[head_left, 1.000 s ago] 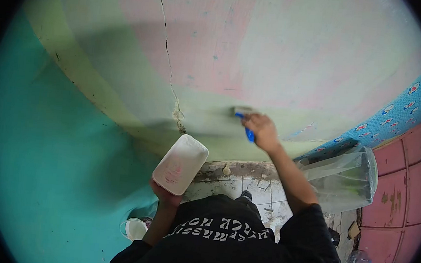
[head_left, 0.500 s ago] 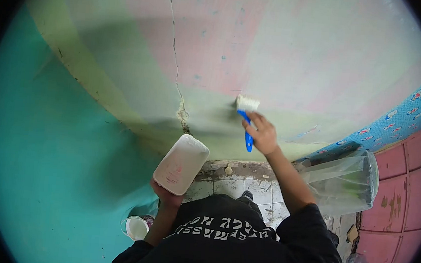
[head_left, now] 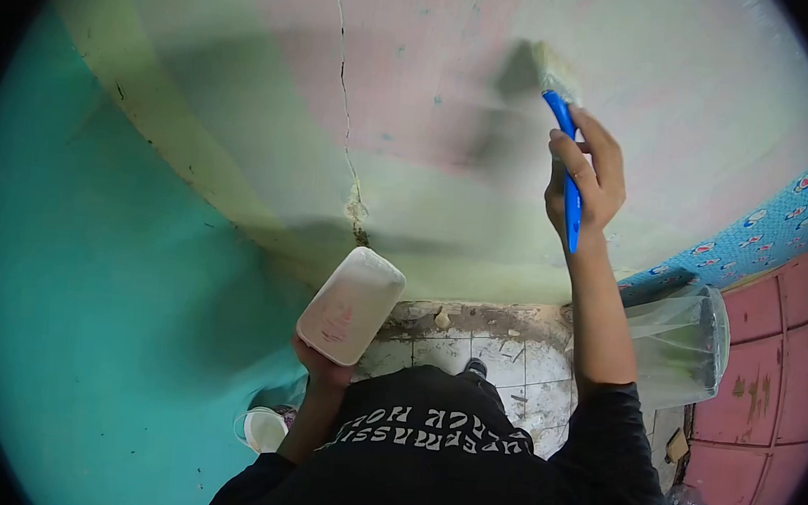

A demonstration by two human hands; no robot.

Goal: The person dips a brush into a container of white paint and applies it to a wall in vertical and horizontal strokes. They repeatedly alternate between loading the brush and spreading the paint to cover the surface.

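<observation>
My right hand (head_left: 593,168) is closed round the blue handle of a paintbrush (head_left: 566,123). Its pale bristles point up against the upper part of the wall (head_left: 417,92), which shows faded pink and green paint. Low at the left, my left hand (head_left: 324,365) grips a white plastic tub (head_left: 352,305) from beneath its near end. Pinkish smears mark the tub's inside, which faces me. A long dark crack (head_left: 344,77) runs down the wall to a crumbled patch just above the tub.
A turquoise wall (head_left: 117,277) stands at the left, with a white bucket (head_left: 265,430) at its foot. Rightward are a clear plastic-wrapped bundle (head_left: 682,341), a pink panelled door (head_left: 774,377) and blue patterned covering (head_left: 757,228). Dirty white tiles (head_left: 444,352) lie below.
My right hand has carried the paintbrush up and to the right across the wall, the arm now stretched higher. The tub in my left hand has hardly moved.
</observation>
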